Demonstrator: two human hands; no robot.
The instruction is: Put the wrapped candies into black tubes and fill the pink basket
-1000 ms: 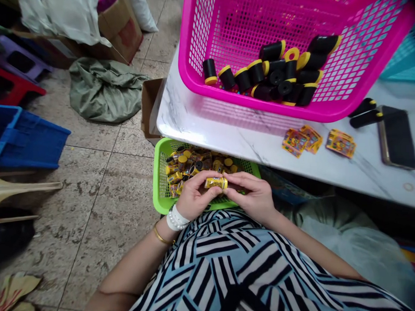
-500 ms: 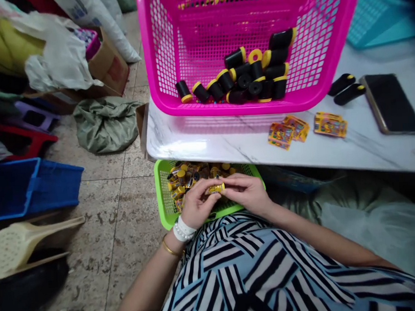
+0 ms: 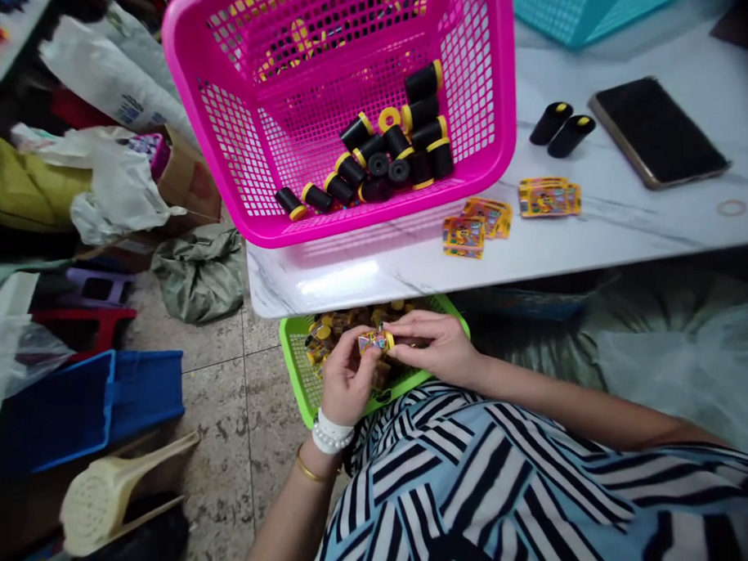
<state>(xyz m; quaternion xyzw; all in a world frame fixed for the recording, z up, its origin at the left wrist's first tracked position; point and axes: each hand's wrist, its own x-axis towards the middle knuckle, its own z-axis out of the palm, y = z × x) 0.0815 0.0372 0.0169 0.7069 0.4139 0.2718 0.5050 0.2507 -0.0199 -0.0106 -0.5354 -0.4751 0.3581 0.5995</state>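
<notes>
Between the fingertips of both hands is a small yellow-capped cylinder with a colourful printed label on it. My left hand, with a white bracelet at the wrist, pinches its labelled end. At the yellow cap, the thumb and fingers of my right hand close on the other end. Below both hands a green basket is on the lap, filled with similar yellow-capped cylinders, partly hidden by the hands.
A pink basket with black-and-yellow cylinders stands on the marble-patterned table. Printed labels, two black cylinders and a phone lie to the right. A blue bin and a cream stool are at left.
The view has swung to the right, so the table things sit further left. The cylinder in my hands has turned, and its printed label now faces up.
</notes>
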